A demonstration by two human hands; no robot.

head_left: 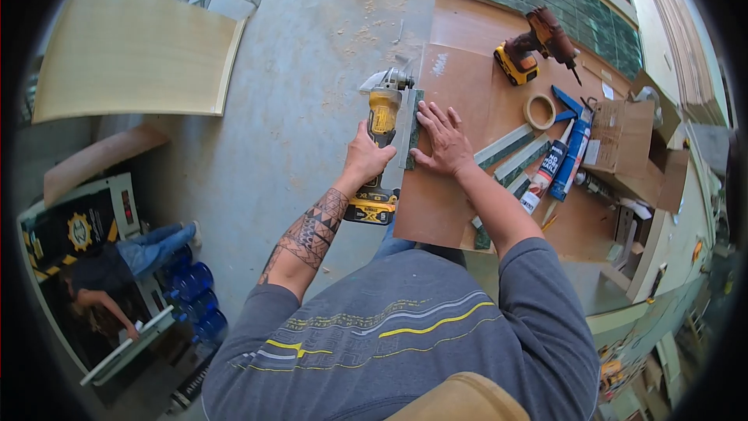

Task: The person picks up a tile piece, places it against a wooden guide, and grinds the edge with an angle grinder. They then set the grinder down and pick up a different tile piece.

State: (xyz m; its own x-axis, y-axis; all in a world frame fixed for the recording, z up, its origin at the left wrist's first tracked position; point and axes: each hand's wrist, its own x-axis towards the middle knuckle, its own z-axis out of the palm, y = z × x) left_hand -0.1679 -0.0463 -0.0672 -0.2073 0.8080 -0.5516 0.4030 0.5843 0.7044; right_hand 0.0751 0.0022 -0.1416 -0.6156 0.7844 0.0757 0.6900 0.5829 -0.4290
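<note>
My left hand [369,153] is wrapped round the body of a yellow and black angle grinder [383,113], whose disc and guard point away from me. The disc end is beside a narrow green marble-patterned strip [415,125] lying along the left edge of the brown board [436,214]. My right hand [448,139] lies on the board with its fingers spread, the fingertips touching the strip. More green strips [506,146] lie to the right of this hand.
On the bench are a drill [549,35], a tape roll [539,111], sealant tubes [549,170] and a cardboard box [623,136]. A curved panel [140,54] stands at upper left. Another person [105,273] is at lower left, near blue water bottles [195,282].
</note>
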